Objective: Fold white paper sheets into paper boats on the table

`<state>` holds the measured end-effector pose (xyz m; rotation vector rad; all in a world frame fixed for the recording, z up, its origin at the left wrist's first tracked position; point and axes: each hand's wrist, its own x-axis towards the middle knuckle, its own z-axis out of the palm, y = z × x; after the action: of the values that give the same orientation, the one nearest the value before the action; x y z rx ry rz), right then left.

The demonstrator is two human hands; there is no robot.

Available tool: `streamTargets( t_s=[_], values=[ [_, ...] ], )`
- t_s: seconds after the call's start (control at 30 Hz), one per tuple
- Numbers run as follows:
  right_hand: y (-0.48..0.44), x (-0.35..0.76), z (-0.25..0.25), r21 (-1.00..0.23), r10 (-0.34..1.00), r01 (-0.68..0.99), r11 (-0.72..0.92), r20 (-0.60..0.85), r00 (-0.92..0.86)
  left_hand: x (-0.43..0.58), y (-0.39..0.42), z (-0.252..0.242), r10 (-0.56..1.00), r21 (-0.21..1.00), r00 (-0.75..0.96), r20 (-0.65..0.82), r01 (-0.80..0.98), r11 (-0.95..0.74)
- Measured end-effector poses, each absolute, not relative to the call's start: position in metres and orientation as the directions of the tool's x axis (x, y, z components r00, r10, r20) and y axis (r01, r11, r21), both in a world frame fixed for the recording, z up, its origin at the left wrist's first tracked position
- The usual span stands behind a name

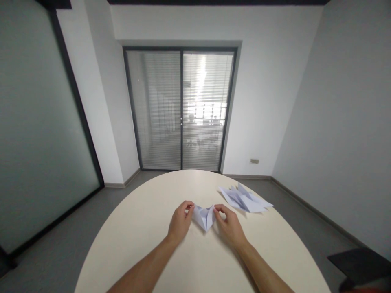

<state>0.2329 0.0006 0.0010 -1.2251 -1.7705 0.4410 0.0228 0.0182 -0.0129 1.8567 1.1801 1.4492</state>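
Observation:
A small folded piece of white paper (204, 216), shaped like a downward-pointing wedge, is held just above the round cream table (146, 228). My left hand (181, 222) pinches its left corner with curled fingers. My right hand (228, 225) pinches its right corner the same way. Both forearms reach in from the bottom of the head view.
Several folded white paper pieces (244, 199) lie in a pile on the table to the right of my hands. Beyond the table's far edge stands a glass sliding door with blinds (181, 108). A dark chair part (362, 264) shows at the bottom right.

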Motion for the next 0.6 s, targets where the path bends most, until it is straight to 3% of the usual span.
streamTargets(
  t_s=[0.6],
  values=[
    [0.008, 0.24, -0.007, -0.728, 0.866, 0.536, 0.427, 0.5, -0.01, 0.016, 0.032, -0.029, 0.866, 0.872, -0.107, 0.489, 0.105, -0.479]
  ],
)
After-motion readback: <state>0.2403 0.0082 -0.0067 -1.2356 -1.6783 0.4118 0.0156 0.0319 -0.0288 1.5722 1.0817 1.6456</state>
